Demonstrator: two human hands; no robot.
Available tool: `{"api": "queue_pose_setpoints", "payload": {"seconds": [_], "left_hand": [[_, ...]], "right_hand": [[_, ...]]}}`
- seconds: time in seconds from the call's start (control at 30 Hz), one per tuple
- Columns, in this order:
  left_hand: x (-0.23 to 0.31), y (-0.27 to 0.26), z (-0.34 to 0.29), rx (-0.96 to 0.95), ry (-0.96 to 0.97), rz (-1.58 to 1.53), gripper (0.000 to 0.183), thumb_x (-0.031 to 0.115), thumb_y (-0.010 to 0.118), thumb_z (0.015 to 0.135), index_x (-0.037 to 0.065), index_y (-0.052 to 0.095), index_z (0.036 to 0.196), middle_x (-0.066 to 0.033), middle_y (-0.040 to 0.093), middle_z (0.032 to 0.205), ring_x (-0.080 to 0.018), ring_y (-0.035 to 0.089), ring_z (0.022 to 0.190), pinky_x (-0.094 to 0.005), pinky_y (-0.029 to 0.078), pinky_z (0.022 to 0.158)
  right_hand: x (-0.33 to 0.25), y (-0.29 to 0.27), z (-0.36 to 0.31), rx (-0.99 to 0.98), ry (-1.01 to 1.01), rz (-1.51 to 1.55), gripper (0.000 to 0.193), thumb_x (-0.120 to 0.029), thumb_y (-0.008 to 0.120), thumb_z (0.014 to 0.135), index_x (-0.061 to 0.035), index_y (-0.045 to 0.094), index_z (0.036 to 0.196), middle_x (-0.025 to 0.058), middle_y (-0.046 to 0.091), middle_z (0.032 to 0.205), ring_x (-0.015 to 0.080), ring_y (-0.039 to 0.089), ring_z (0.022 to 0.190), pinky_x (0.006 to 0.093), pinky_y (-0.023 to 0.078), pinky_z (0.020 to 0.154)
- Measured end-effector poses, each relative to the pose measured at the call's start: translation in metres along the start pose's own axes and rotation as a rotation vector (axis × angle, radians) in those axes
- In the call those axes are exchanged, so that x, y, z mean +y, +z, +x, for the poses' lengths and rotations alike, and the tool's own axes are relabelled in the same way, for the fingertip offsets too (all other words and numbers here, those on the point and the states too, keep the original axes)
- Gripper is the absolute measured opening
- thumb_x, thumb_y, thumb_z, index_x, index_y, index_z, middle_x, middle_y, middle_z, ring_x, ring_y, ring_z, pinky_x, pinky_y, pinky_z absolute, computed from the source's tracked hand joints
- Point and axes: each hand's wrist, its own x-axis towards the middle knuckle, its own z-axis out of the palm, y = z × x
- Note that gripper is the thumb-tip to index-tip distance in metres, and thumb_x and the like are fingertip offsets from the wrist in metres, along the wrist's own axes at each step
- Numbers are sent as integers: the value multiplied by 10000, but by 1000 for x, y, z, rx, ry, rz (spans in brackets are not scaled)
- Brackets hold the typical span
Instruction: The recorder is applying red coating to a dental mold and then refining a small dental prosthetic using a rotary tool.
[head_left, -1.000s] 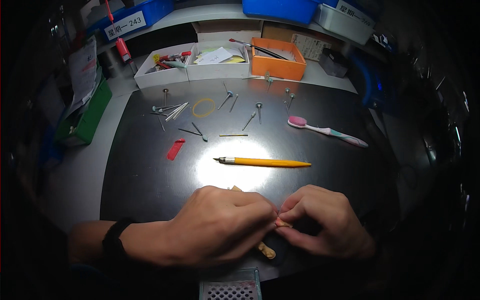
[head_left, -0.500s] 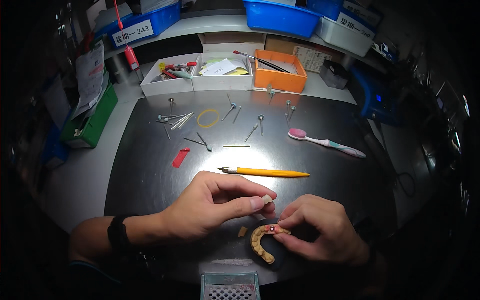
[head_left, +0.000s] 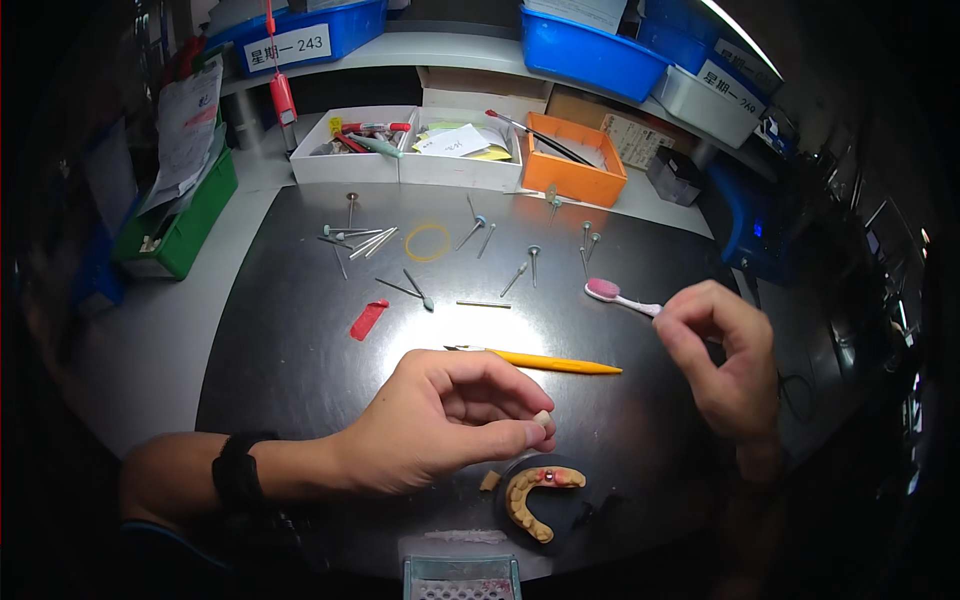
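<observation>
My left hand (head_left: pixel 450 420) pinches a small whitish tooth crown (head_left: pixel 543 418) between thumb and fingertips, above the dental model. My right hand (head_left: pixel 722 355) is at the right, its thumb and fingers closed at the handle of a toothbrush (head_left: pixel 606 290) with pink bristles; the hand hides most of the handle. The tan horseshoe-shaped dental model (head_left: pixel 520 500) lies on its dark base near the front edge, untouched. It has a pink gum section with a small metal post. Behind my left hand lies a yellow-handled craft knife (head_left: pixel 560 363).
Several small rotary burs (head_left: pixel 375 242), a rubber band (head_left: pixel 428 242) and red tape (head_left: pixel 369 320) lie on the dark mat. White boxes (head_left: pixel 460 175) and an orange box (head_left: pixel 575 185) line the back. A perforated tray (head_left: pixel 462 575) sits at the front edge.
My right hand has let go of the dental model and moved right and away to the toothbrush. My left hand still holds the crown, now turned a little. The whole view has shifted slightly.
</observation>
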Motion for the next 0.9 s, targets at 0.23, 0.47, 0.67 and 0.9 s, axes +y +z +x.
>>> {"api": "queue_pose_setpoints", "payload": {"seconds": [0.23,0.47,0.67,0.9], "left_hand": [[-4,1,0,49,41,36,237,7,741,855,-7,650,1073,-50,671,1011,-83,651,932,-216,537,879],[-3,-2,-2,34,17,40,230,-51,718,849,-33,640,1064,-94,665,1033,-148,666,990,-273,552,916],[-5,-3,-1,6,44,-6,225,-12,731,852,-22,655,1063,-64,668,1012,-107,650,948,-247,535,889],[-9,-3,-2,-2,95,-7,196,25,734,862,-14,670,1043,-41,673,977,-77,642,902,-230,531,860]], "right_hand": [[70,2,124,-5,-197,-563,167,-137,629,913,27,646,891,133,650,825,238,607,767,336,483,693],[96,50,176,-221,47,-636,307,-266,541,978,20,650,948,198,658,857,355,595,860,409,473,771],[108,54,186,-83,19,-588,292,-232,535,973,39,643,960,241,640,829,382,607,778,445,463,717],[122,53,189,-171,59,-494,246,-177,564,933,41,675,961,249,668,894,388,641,873,425,489,791]]}}
